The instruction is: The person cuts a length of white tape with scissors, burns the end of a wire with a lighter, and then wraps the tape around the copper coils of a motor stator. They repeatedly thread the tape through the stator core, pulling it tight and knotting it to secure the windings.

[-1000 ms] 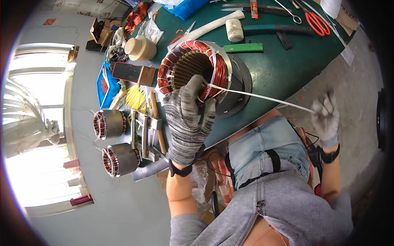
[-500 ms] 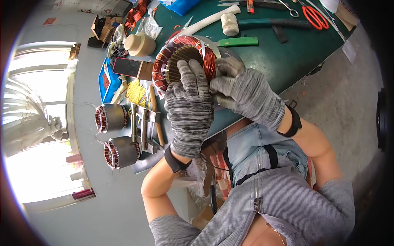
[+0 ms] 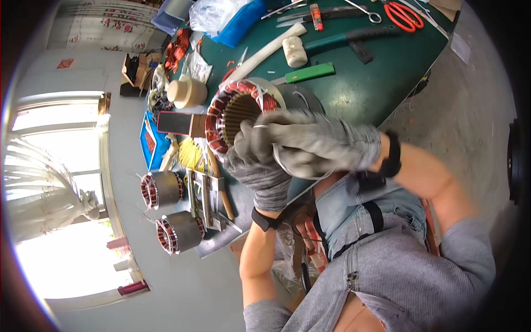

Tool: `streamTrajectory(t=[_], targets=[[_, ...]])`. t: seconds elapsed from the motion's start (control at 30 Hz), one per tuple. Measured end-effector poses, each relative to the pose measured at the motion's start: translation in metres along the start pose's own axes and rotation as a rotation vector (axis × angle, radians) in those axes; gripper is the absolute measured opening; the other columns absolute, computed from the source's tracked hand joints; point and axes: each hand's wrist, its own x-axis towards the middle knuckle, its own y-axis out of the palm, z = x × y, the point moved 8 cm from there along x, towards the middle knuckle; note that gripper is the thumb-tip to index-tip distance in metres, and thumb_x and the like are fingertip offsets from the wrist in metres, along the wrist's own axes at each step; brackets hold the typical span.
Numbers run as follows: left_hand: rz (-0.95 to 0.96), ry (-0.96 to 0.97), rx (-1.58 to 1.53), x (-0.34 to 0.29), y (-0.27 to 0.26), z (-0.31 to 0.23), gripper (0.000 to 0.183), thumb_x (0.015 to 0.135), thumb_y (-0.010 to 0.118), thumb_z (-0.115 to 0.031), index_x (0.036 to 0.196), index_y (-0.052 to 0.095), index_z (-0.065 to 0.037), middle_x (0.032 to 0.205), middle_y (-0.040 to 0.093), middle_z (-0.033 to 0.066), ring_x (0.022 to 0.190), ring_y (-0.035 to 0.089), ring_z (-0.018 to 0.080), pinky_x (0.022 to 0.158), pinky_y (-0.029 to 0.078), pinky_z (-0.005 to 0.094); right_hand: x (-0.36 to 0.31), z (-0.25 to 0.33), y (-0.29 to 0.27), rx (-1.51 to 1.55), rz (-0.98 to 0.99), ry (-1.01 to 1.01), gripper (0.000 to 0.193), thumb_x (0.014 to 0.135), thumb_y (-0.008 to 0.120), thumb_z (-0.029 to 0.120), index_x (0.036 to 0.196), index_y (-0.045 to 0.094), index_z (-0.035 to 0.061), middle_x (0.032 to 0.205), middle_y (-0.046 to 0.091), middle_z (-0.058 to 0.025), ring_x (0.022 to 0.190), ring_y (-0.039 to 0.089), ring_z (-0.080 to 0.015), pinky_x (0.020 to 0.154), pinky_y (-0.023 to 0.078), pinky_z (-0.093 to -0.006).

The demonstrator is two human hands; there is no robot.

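A motor stator (image 3: 214, 124) with red copper windings tied in white lacing lies on the green table, its slotted bore facing left toward me. At its near rim my left hand (image 3: 260, 166), in a grey striped glove, has its fingers curled closed by a white cord (image 3: 279, 160). My right hand (image 3: 321, 141), gloved alike and smeared by motion, crosses over the left fingers. Its fingertips look pinched together on the cord, which loops below them. The hands hide the stator's near right windings.
Two smaller stators (image 3: 161, 190) (image 3: 180, 231) stand at the left by a metal fixture (image 3: 206, 199). Yellow ties (image 3: 191, 154), a phone (image 3: 173, 123) and a tape roll (image 3: 187, 92) lie near. Beyond are a green-handled knife (image 3: 310, 73), a mallet (image 3: 295, 52) and red scissors (image 3: 402, 15).
My right hand has swept left and down over the left hand. The left fingers have come out of the bore and curled. A cord loop now shows. The whole view has shifted.
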Motion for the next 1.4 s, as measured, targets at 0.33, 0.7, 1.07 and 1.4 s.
streamTrajectory(t=[0.33,0.7,1.07,1.4], targets=[[0.204,-0.078,0.040,-0.060,0.026,0.084,0.044,0.080,0.056,-0.036,0.114,0.047,-0.009,0.098,0.047,0.0105,0.086,0.048,0.0274,0.074,0.040,0.0420,-0.012,-0.027,0.038,0.856,-0.335,0.312,0.022,0.097,0.042,0.027,0.089,0.052,0.0097,0.058,0.034,0.0090,0.040,0.025,-0.0006,0.035,0.022,-0.0166],[0.310,-0.056,-0.438,0.022,-0.008,0.020,0.042,0.079,0.065,-0.022,0.114,0.052,-0.003,0.095,0.053,0.0140,0.088,0.050,0.0321,0.083,0.036,0.0455,0.019,-0.003,-0.039,0.232,0.114,0.234,0.032,0.087,0.054,0.009,0.118,0.049,0.0044,0.095,0.058,-0.0086,0.070,0.055,-0.0170,0.059,0.049,-0.0287],[0.486,-0.230,-0.458,0.032,0.003,0.030,0.028,0.070,0.071,-0.011,0.095,0.060,-0.005,0.082,0.058,0.0111,0.076,0.055,0.0288,0.073,0.043,0.0405,-0.045,0.045,-0.032,-1.456,-0.617,-0.223,0.032,0.087,0.050,0.012,0.118,0.056,0.0157,0.098,0.057,-0.0140,0.084,0.060,-0.0277,0.070,0.052,-0.0368],[0.828,-0.417,-0.644,0.031,0.019,0.036,0.035,0.072,0.070,-0.017,0.103,0.061,-0.004,0.089,0.062,0.0152,0.085,0.059,0.0318,0.077,0.047,0.0402,-0.006,0.016,0.000,-1.275,-0.618,-0.416,0.058,0.078,0.064,0.018,0.131,0.041,0.0213,0.096,0.054,-0.0081,0.074,0.060,-0.0238,0.061,0.052,-0.0342]])
